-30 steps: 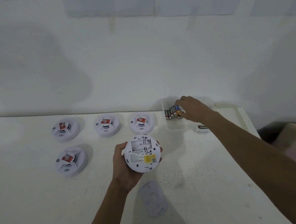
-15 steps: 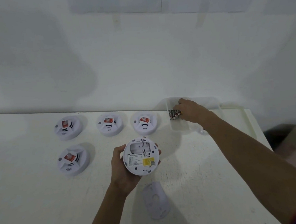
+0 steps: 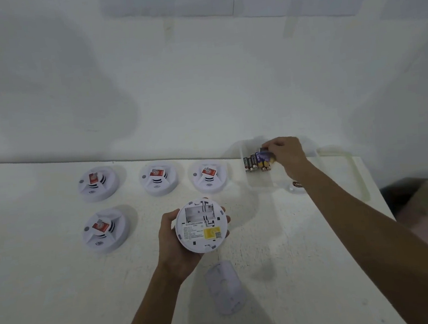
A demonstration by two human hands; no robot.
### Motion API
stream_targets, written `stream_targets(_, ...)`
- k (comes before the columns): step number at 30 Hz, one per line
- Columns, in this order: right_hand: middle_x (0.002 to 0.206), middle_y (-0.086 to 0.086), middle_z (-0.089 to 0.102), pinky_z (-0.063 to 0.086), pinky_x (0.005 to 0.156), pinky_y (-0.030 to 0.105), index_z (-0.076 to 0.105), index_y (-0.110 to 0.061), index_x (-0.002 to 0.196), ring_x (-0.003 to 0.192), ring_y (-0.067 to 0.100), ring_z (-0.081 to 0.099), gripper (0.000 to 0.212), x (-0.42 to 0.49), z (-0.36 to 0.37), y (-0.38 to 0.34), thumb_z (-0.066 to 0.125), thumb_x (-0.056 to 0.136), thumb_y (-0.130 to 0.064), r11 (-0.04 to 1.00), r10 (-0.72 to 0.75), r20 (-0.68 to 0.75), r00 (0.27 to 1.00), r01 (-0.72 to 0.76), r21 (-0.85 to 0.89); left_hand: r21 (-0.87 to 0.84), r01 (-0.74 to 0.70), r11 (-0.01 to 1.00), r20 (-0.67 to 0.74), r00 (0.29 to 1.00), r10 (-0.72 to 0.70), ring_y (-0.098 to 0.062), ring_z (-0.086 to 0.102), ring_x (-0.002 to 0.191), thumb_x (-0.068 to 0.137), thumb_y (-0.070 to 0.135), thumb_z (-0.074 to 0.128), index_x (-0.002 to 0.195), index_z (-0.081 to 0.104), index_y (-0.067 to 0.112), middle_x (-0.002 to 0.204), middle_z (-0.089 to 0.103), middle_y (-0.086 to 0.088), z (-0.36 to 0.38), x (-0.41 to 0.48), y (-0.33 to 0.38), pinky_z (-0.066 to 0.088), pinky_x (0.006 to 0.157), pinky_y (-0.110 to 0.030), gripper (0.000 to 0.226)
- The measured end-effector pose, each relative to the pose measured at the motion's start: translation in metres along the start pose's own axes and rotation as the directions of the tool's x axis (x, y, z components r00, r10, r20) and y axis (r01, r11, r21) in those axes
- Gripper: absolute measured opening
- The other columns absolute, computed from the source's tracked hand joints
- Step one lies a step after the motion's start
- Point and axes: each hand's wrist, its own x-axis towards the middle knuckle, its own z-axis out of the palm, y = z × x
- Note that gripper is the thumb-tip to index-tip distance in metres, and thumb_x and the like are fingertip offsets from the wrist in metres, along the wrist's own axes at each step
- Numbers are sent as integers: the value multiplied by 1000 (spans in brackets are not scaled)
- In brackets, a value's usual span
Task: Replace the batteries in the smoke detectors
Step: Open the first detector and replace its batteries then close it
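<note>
So the left hand (image 3: 175, 246) is holding one smoke detector (image 3: 200, 224) up off the white table (image 3: 63, 294), back side facing up, with fingers wrapped around the rim. You can see the battery bay (image 3: 199, 213) showing bare white slots, with a yellow sticker below it. The detector's back plate (image 3: 226, 287) is lying flat on the table just in front of that hand.

The right hand (image 3: 286, 154) is reaching into a clear plastic container (image 3: 262, 183) at the back right of the table. Its fingertips are pinching a purple-labelled battery (image 3: 264, 155), lifted a bit above the row of other batteries (image 3: 251, 163) lined up at the container's left end.

Four more smoke detectors sit face up with red stickers on top. Three are in a row along the wall side (image 3: 97, 183) (image 3: 158, 177) (image 3: 209, 175) and one is in front of the leftmost (image 3: 104, 229).

There's a clear lid (image 3: 354, 169) just right of the container, and some small round thing with a dark label (image 3: 297, 185) peeks out under the right wrist, too blurry to tell what it is.
</note>
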Motion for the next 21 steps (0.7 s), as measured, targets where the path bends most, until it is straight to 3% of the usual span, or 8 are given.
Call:
stream_targets(2, 77, 16, 63, 54, 63, 26, 67, 3, 80, 66, 26, 60, 16, -7, -4, 1, 54, 88, 7, 962, 147, 29, 989, -150, 230, 13, 1, 1000, 13, 1000, -2, -43, 61, 105, 66, 38, 61, 114, 66, 6, 119, 62, -24, 1, -1, -1, 43, 95, -55, 58)
stream_targets(5, 77, 17, 64, 58, 78, 35, 68, -2, 72, 72, 28, 62, 18, -12, -4, 9, 59, 86, 4, 979, 138, -12, 990, -135, 150, 50, 2, 999, 13, 1000, -3, -42, 62, 106, 63, 38, 66, 115, 66, 7, 120, 62, -24, 2, -2, -3, 43, 96, -55, 61)
stream_targets(7, 80, 15, 65, 57, 82, 34, 69, -4, 72, 75, 25, 62, 17, -17, -3, 11, 60, 86, 3, 982, 111, -29, 993, -105, 155, 66, 6, 998, 20, 1000, -7, -42, 62, 106, 62, 37, 68, 114, 67, 6, 120, 62, -24, 4, -3, -4, 44, 95, -55, 61)
stream_targets(12, 81, 13, 62, 51, 63, 25, 65, -6, 71, 73, 22, 56, 25, -23, 1, 6, 47, 87, 2, 958, 183, -43, 982, -168, 232, 89, 16, 996, 19, 1000, -18, -42, 62, 104, 56, 36, 76, 113, 67, 6, 119, 62, -24, 4, -8, -2, 48, 91, -53, 65)
stream_targets(14, 74, 13, 57, 52, 59, 29, 60, -6, 72, 63, 23, 51, 28, -28, 4, 2, 39, 88, 2, 956, 210, -19, 978, -201, 216, 84, 15, 996, 19, 1000, -16, -42, 63, 104, 58, 36, 74, 113, 67, 6, 118, 63, -24, 3, -10, -1, 48, 91, -52, 64)
stream_targets(18, 67, 14, 46, 58, 70, 46, 49, -2, 66, 52, 26, 47, 28, -36, 10, -9, 32, 86, 9, 954, 218, 74, 973, -228, 193, 78, 25, 997, 3, 1000, -25, -41, 64, 102, 59, 38, 70, 113, 68, 6, 117, 63, -23, 1, -13, 0, 49, 90, -51, 63)
stream_targets(21, 63, 14, 46, 58, 60, 40, 45, -3, 57, 48, 23, 38, 29, -37, 13, -14, 31, 75, 15, 967, 228, 81, 970, -235, 100, 71, 34, 997, -4, 999, -34, -42, 62, 105, 59, 38, 72, 115, 67, 8, 120, 62, -23, -1, -13, 1, 47, 92, -53, 64)
